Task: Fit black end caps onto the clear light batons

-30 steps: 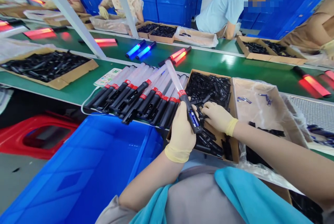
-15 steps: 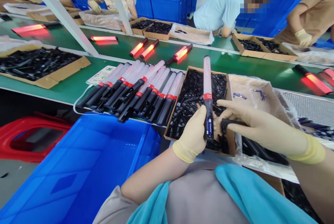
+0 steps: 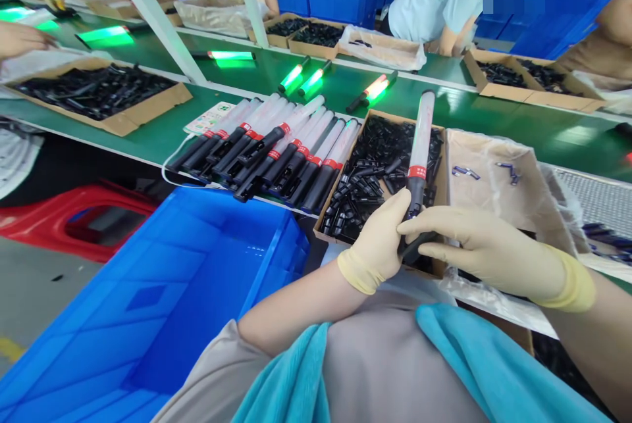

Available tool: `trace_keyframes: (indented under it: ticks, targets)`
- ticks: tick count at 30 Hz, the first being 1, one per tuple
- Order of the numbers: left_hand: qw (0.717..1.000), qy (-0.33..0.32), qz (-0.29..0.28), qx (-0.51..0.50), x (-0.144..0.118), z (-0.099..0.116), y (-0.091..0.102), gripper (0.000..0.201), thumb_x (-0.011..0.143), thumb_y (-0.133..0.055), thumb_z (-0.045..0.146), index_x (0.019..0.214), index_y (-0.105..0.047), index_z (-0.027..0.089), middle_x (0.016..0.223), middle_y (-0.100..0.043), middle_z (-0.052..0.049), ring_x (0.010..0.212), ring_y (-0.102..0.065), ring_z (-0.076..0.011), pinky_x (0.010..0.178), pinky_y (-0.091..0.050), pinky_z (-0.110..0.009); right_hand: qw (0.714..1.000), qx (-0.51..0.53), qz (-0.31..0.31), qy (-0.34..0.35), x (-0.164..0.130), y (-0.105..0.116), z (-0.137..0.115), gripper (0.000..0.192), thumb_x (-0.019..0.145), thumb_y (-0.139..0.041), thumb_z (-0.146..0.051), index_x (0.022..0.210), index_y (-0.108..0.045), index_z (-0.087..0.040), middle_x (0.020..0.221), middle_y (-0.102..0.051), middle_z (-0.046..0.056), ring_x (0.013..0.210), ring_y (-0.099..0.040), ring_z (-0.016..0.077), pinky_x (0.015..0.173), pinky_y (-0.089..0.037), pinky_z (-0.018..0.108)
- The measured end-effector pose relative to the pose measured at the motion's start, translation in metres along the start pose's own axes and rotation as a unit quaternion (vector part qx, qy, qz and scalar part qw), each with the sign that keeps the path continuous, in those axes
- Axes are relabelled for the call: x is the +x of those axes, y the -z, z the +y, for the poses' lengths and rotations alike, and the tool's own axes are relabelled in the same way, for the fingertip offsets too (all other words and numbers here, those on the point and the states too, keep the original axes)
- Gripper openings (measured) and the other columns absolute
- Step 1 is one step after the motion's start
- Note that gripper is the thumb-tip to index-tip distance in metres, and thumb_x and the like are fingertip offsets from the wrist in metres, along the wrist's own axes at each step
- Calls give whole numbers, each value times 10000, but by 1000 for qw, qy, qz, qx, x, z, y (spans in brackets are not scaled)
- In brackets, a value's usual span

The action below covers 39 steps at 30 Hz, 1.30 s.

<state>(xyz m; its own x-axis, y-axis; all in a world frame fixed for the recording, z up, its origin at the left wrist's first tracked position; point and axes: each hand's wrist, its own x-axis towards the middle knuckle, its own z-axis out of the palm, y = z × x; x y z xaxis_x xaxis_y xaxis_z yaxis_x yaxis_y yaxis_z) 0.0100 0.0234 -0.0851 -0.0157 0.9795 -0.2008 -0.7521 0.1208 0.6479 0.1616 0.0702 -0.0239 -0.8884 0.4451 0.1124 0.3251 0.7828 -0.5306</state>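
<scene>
Gloves I wore [image 3: 378, 245]: thin matt rubber.
Baton [image 3: 420, 147]: frosted plastic tube, matt black grip.
Crate [image 3: 162, 318]: glossy blue plastic.

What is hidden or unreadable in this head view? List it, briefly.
- Lower handle of the baton: covered by the left hand and right hand.
- Small black part under the right fingers: mostly hidden, shape unclear.
- Printed card on the belt: text too small.
- Right forearm: cut off by the right edge.
- Blue crate: bottom and left edges cut it off.
</scene>
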Motion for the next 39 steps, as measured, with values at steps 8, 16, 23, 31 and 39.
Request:
trace_keyframes:
  ticks: [8,16,23,31,39]
  targets:
    - [999,29,-13,-36,5,-13,-6,271,785,-801,431,894,-768,186,895,-733,-77,1006,-664,-260,879,-521,-367,1000,-30,5,-1,-3,10,8,347,914,-578,-212,1226,-717,-272,1141,-764,31,987,-739,199,907,-611,361]
    - [999,42,-31,9,3,-11,-10,268,805,-772,459,864,-768,197,859,-725,-64,936,-653,-260,834,-530,-377,992,-123,19,25,-5,2,-4,565,944,-497,-153,1496,-521,-272,1184,-710,83,986,-712,231,826,-613,376]
    - [998,45,-24,34,6,-14,-7,447,849,-696,621,960,-756,192,803,-693,-56,812,-655,-222,737,-531,-343,976,-184,117,-18,-13,-10,0,727,898,-672,-289,1565,-388,-226,1313,-605,151,1160,-645,314,908,-597,452]
    - [998,58,-31,6,10,0,-9,395,756,-841,485,922,-672,168,751,-614,2,582,-528,-85,523,-411,-203,949,-104,280,-99,-33,-13,2,384,1004,-519,-248,1381,-593,-259,1213,-716,75,1054,-696,214,929,-561,369]
    - [995,-73,41,63,16,8,-13,266,907,-708,427,1048,-679,203,852,-689,-19,758,-668,-140,702,-533,-253,943,193,44,-267,-2,-39,-4,292,944,-562,-455,835,-591,-185,732,-675,27,598,-605,142,548,-494,269]
